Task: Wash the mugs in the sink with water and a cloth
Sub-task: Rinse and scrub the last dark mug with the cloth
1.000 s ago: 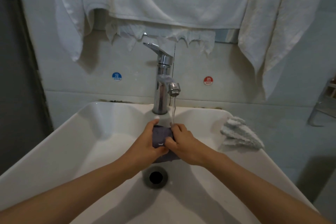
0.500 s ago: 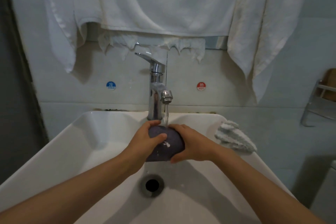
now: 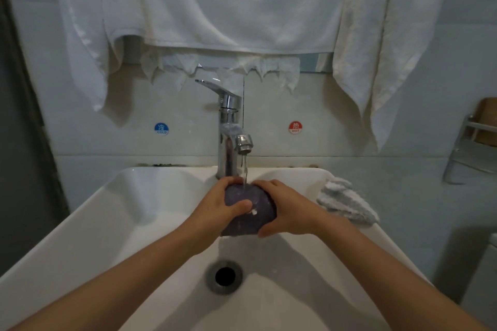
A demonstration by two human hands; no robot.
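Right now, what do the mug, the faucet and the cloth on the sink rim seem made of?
The mug: probably ceramic, dark purple-grey with a dull, speckled finish; opaque and wet, so the glaze is hard to judge. The faucet: metal, polished chrome look, mirror-like reflections. The cloth: soft pale textile, likely microfibre or terry, with ribbed fluffy pile.
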